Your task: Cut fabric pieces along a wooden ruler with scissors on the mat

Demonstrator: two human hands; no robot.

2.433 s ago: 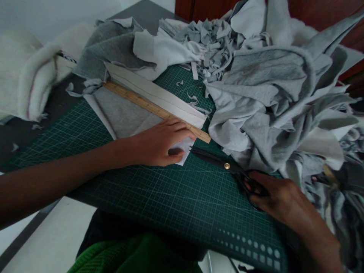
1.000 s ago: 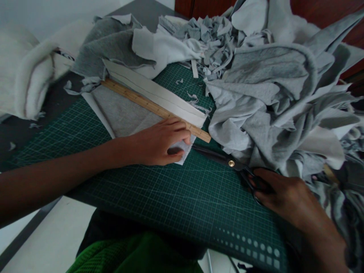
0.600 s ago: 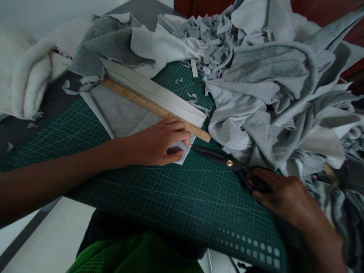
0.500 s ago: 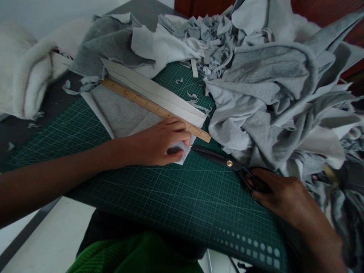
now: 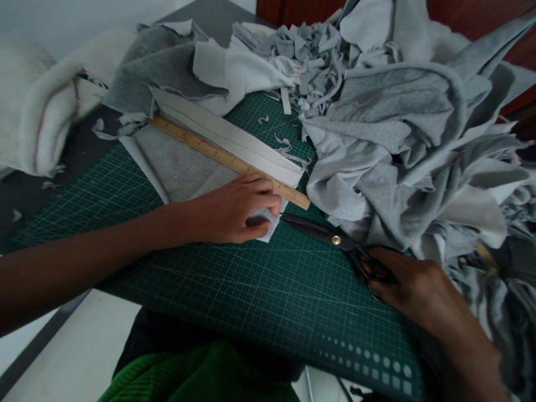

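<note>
My right hand (image 5: 408, 285) is wrapped round the handles of black scissors (image 5: 335, 240) with a brass pivot screw. Their blades look closed, with the tip at the edge of a piece of grey fabric (image 5: 184, 162). On that fabric, close to its right end, my left hand (image 5: 240, 209) rests with fingers curled and thumb bent, gripping the cloth; the exact hold is partly hidden. A wooden ruler (image 5: 209, 149) lies slantwise over the fabric, just above my left fingers. Along the ruler's far side runs a white strip (image 5: 234, 137) with a drawn line.
A green cutting mat (image 5: 251, 296) with a white grid covers the table. Heaped grey and white cloth (image 5: 385, 139) rises on the right, with small scraps (image 5: 310, 44) at the back. Dark grey cloth (image 5: 163, 67) and cream fleece (image 5: 50, 117) lie at the left.
The scissors and my right hand have shifted very slightly left, toward the fabric. My left hand, the ruler and the cloth stay as they were.
</note>
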